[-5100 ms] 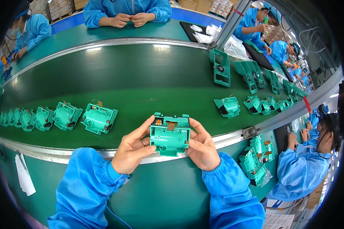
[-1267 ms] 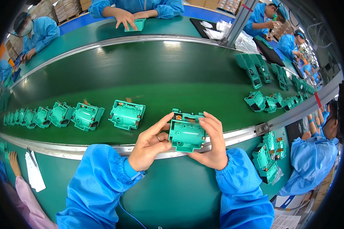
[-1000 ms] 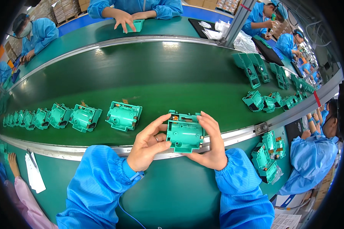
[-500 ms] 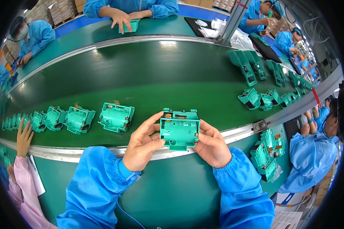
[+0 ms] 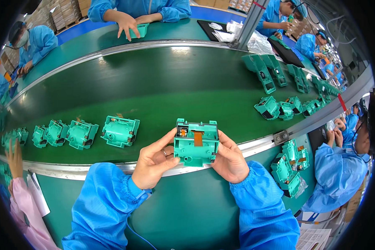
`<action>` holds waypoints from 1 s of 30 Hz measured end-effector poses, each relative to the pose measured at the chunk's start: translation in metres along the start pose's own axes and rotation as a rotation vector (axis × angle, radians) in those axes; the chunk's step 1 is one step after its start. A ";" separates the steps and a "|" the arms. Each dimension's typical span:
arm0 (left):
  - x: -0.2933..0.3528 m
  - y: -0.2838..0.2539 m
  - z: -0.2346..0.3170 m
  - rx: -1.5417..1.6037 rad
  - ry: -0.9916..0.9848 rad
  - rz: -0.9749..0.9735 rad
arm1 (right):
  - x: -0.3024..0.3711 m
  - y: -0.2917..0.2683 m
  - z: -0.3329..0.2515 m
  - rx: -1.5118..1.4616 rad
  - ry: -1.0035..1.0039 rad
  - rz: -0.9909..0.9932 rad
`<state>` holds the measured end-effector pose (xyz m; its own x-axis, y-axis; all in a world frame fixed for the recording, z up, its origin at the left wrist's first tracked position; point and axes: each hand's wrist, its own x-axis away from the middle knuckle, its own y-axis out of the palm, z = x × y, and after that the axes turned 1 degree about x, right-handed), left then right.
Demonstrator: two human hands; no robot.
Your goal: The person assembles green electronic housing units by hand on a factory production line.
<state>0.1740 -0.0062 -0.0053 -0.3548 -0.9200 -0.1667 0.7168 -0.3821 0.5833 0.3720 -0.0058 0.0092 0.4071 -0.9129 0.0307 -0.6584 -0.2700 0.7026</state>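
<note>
A: What are we holding?

B: A teal plastic housing (image 5: 196, 155) with a rounded middle and a short round boss (image 5: 188, 158) by its lower left corner. A flat orange-brown ribbon cable (image 5: 198, 138) hangs down its face from the dark recess along the top.

A: And our grip?

B: Our left hand (image 5: 151, 164) holds the left side, thumb at the lower corner; our right hand (image 5: 231, 161) holds the right side, its fingers partly hidden. The housing sits between them at the near edge of the conveyor belt (image 5: 154, 89).

A: How much room do we have?

B: Leftward, the closest housing in the row (image 5: 120, 131) lies apart from our fingers, toward the belt's near edge. Rightward, the cluster of housings (image 5: 267, 108) stays well apart from our hand. Ahead, a broad stretch of belt reaches the far metal rail (image 5: 125, 47); the near metal rail (image 5: 66, 170) runs beneath our wrists.
</note>
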 end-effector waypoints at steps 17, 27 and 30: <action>-0.004 -0.003 -0.010 -0.108 0.149 -0.114 | -0.004 -0.012 -0.006 -0.003 0.005 -0.052; 0.003 -0.008 -0.009 -0.353 0.220 -0.004 | -0.002 0.000 0.009 0.184 -0.200 0.056; 0.000 0.002 -0.011 -0.514 0.286 -0.057 | 0.004 -0.002 0.002 0.269 -0.211 0.117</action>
<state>0.1819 -0.0080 -0.0131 -0.2768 -0.8561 -0.4364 0.9256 -0.3596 0.1184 0.3738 -0.0093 0.0063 0.1976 -0.9779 -0.0675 -0.8471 -0.2050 0.4903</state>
